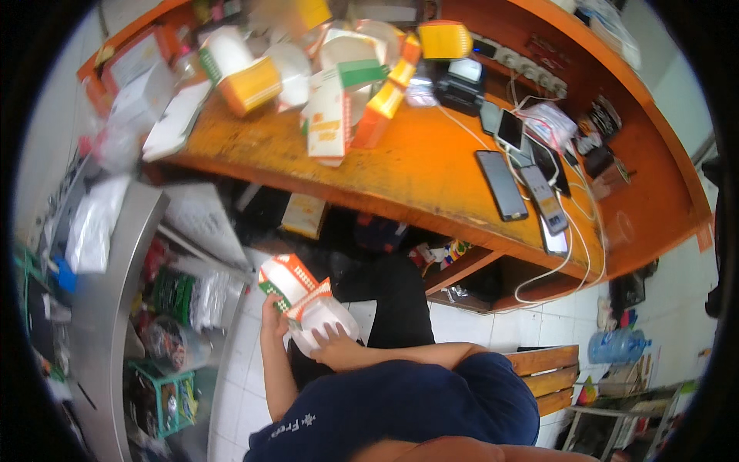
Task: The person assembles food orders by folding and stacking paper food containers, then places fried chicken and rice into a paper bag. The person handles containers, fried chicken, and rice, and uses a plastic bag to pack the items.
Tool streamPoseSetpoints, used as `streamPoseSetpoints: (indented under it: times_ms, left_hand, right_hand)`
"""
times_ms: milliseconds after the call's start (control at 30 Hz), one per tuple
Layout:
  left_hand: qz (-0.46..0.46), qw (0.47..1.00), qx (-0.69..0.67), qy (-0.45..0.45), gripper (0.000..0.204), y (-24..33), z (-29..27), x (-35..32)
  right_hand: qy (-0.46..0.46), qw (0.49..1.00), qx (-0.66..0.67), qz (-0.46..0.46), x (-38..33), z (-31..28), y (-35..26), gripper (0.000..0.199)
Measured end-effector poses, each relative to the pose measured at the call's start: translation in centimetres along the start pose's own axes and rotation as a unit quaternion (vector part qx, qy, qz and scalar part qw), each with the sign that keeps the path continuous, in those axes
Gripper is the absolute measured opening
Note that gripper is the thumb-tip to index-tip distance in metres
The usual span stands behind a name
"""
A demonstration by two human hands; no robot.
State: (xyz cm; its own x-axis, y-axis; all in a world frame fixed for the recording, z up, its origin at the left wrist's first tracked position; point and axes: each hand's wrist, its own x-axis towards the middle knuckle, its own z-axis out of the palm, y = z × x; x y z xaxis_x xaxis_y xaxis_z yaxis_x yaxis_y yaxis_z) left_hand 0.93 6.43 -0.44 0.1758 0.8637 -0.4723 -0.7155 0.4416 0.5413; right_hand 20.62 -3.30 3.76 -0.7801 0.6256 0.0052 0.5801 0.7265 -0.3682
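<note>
Low over my lap is a paper food box (pixel 291 280), orange, white and green outside and plain white inside, with its flaps spread. My left hand (pixel 273 316) is closed on its left edge near the green strip. Across the white rounded part at the near right lies my right hand (pixel 336 348), fingers spread and pressed against the paper. The underside of the box, and any fingers beneath it, are hidden. Similar folded boxes (pixel 329 115) stand in a loose cluster on the orange wooden desk (pixel 416 165) ahead.
Several phones (pixel 500 185) and white charging cables (pixel 581 223) lie at the desk's right, near a black device (pixel 460 88). A steel counter (pixel 127 308) with shelves is on my left. At right are a slatted wooden seat (pixel 548 377) and a blue water jug (pixel 618 346).
</note>
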Motion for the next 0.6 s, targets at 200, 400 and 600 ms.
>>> streamPoseSetpoints:
  times_ms: [200,400,600]
  left_hand:
    - [0.012,0.994,0.047,0.094,0.041,0.3,0.5,-0.9]
    - [-0.028,0.998,0.024,0.055,0.044,0.2,-1.1,0.3]
    - [-0.069,0.996,-0.042,0.042,0.046,0.0,-2.1,0.5]
  right_hand:
    - [-0.08,0.996,-0.025,0.015,0.0,-1.8,-0.2,0.032]
    - [-0.097,0.994,0.059,-0.002,0.3,-1.8,1.0,0.032]
    - [-0.002,0.999,0.008,0.035,-0.8,-0.8,0.8,0.028]
